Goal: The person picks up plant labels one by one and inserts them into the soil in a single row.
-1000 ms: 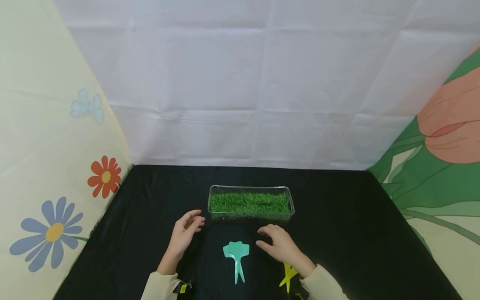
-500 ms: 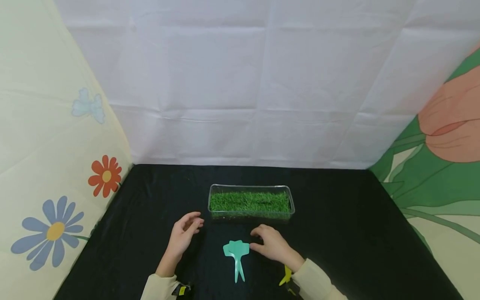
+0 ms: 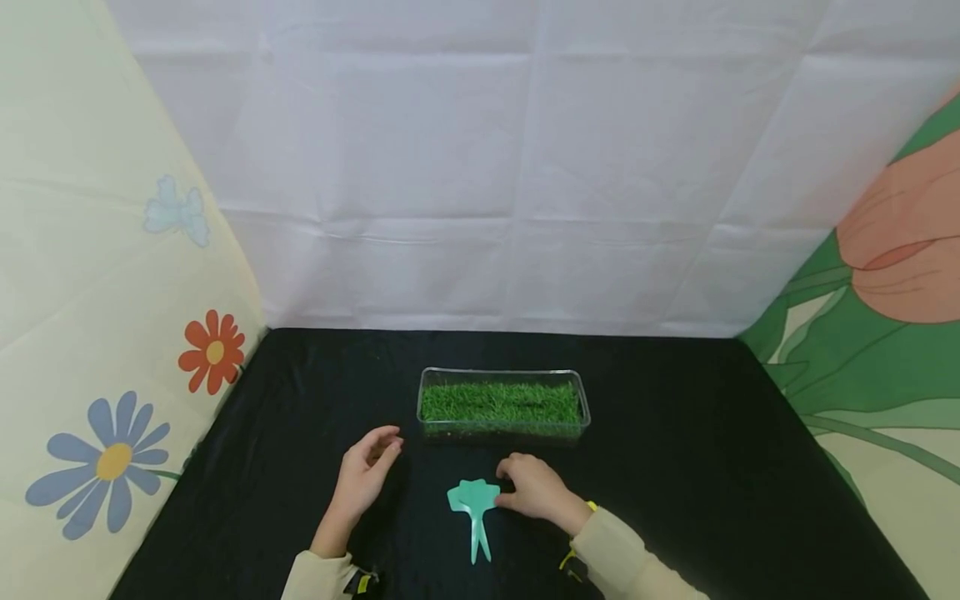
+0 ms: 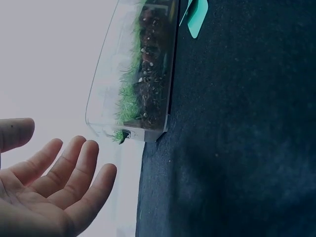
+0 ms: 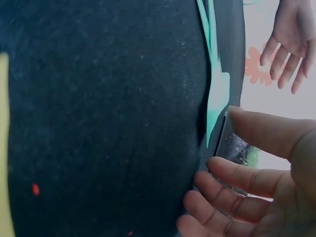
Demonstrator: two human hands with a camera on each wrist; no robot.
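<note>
Head view: the right hand (image 3: 534,492) covers the right edge of the teal marker (image 3: 473,506), so contact cannot be confirmed. A yellow item (image 3: 570,557) at the right sleeve (image 3: 626,558) is mostly hidden, its kind unclear. Left wrist view: the left hand (image 4: 44,192) is cut off at the lower left edge; the marker (image 4: 196,17) is cropped at the top. Right wrist view: the tray (image 5: 236,148) shows only as a sliver between fingers (image 5: 237,180), blurred.
</note>
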